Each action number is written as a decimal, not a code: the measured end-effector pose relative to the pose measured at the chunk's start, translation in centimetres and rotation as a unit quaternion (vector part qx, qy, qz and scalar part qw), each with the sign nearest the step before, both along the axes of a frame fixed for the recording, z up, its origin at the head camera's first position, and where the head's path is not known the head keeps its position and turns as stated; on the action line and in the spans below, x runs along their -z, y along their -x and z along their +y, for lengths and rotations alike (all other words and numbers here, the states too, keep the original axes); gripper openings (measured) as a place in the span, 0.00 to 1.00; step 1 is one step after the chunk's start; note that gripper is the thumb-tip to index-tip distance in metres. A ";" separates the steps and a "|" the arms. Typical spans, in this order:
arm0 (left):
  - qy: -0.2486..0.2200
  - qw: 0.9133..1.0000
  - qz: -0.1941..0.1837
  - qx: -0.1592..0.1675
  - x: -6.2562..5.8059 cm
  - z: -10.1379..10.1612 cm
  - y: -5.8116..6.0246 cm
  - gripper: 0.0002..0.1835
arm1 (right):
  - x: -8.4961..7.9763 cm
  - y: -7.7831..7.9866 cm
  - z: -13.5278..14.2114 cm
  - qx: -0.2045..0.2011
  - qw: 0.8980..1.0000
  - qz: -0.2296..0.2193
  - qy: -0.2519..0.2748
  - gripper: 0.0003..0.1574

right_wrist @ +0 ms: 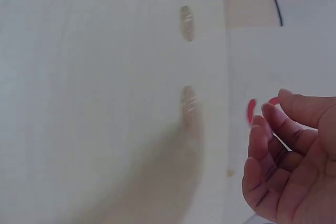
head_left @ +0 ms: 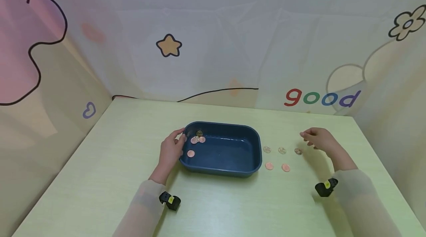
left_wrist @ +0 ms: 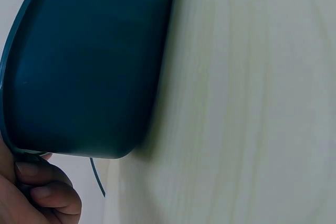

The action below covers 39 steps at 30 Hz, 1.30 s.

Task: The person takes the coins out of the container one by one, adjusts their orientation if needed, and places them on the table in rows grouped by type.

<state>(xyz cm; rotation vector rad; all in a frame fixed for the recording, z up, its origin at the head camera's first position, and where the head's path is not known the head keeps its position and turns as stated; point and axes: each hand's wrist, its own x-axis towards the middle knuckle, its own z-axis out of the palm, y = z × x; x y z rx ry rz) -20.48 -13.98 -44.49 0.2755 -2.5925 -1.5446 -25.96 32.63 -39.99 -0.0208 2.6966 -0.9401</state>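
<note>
A dark blue tray (head_left: 219, 152) sits near the middle of the table. My left hand (head_left: 170, 152) holds its left end, thumb and fingers at the rim; in the left wrist view the fingers (left_wrist: 50, 190) curl at the edge. Inside the tray, toward its left side, lie several coins: a copper one (head_left: 190, 153) alone and a small cluster behind it with a golden one (head_left: 199, 133). Right of the tray are three silvery coins (head_left: 282, 150) in a row and two copper coins (head_left: 269, 165) before them. Above the right end of that row hovers my right hand (head_left: 319, 139), fingers loosely bent, holding nothing.
The pale table (head_left: 110, 178) meets a printed cloth backdrop (head_left: 213, 52) at the back, with more cloth at both sides. A small black camera is strapped at each wrist.
</note>
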 end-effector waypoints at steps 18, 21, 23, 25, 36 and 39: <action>-0.004 1.000 0.005 0.002 0.0 -0.3 0.1 0.22 | -7.7 0.8 -9.6 -0.127 0.987 0.102 0.009 0.20; -0.001 1.000 0.006 0.001 0.0 -0.2 0.0 0.22 | -8.4 1.3 -11.6 -0.170 0.981 0.090 0.007 0.17; -0.001 1.000 0.005 0.000 0.0 -0.1 0.0 0.22 | -8.6 1.6 -12.8 -0.202 0.976 0.079 0.003 0.16; -0.002 1.000 0.003 0.000 0.1 -0.1 0.0 0.22 | -8.7 2.0 -13.9 -0.231 0.970 0.068 -0.001 0.15; 0.001 1.000 -0.003 0.001 -0.1 0.0 0.2 0.22 | -7.7 4.2 -20.0 -0.346 0.937 0.032 -0.018 0.17; 0.005 1.000 -0.001 0.000 -0.1 0.0 0.1 0.22 | -6.9 4.8 -22.1 -0.367 0.930 0.013 -0.030 0.19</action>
